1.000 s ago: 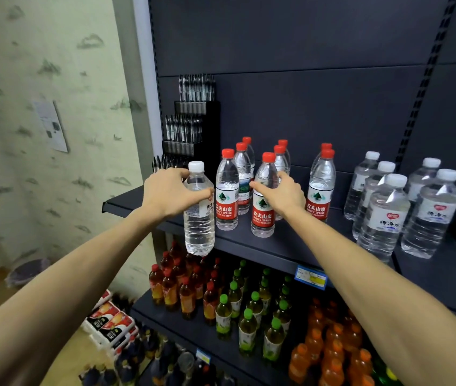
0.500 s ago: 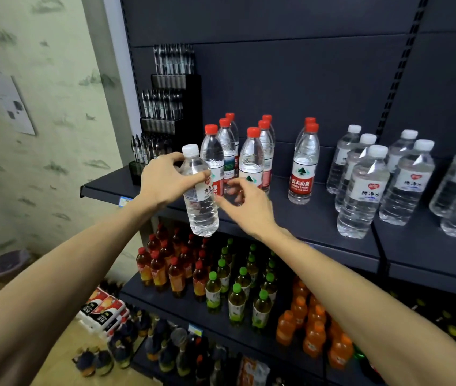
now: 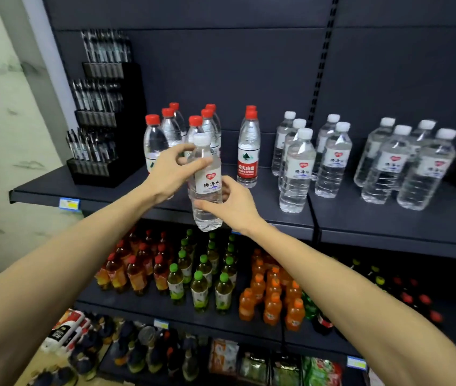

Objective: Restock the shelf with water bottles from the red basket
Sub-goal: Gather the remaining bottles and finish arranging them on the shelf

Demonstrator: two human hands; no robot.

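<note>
Clear white-capped plastic water bottle (image 3: 211, 183) | left grip (image 3: 169, 174) pinches its shoulder, right grip (image 3: 235, 205) curls round its body | best stood upright on dark metal shelf (image 3: 374, 222) beside matching white-capped bottles (image 3: 296, 168)

Water bottle (image 3: 206, 188): clear, white cap, white label with red logo. Upright, in the air at the front edge of the shelf (image 3: 249, 201). Left hand (image 3: 171, 174) grips its shoulder, right hand (image 3: 232, 201) its lower body. Matching white-cap bottles (image 3: 296, 168) stand on the shelf to its right.
</note>
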